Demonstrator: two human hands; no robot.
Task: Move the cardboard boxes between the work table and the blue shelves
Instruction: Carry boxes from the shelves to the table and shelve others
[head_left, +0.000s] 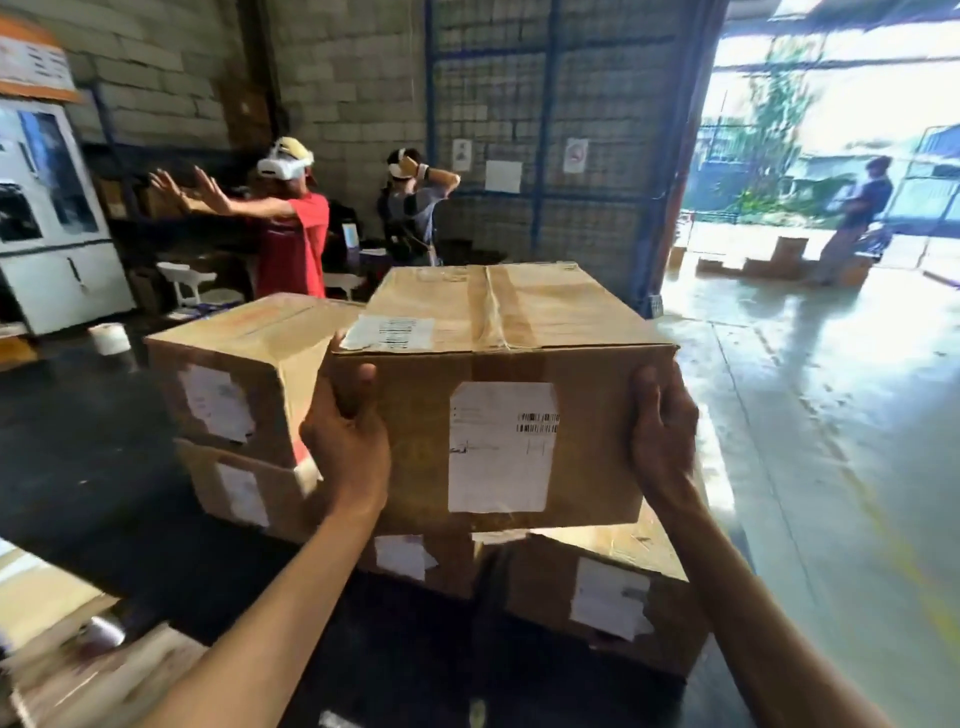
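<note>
I hold a taped cardboard box (519, 322) with white labels in front of me, lifted above the others. My left hand (345, 436) grips its left side, and my right hand (662, 431) grips its right side. To the left, another labelled box (244, 353) rests on a lower box (239, 488). Beneath the held box are two more boxes, one in the middle (415, 556) and one at the right (613, 587). All of them stand on the dark work table (88, 467). The blue shelves are not clearly visible.
A roll of tape (110, 338) lies on the table at the left. Two people wearing headsets (291, 218) (410, 208) stand behind the table near a blue wire fence (545, 130). A third person (857, 218) stands by boxes in the bright doorway. Flat cardboard (62, 639) lies bottom left.
</note>
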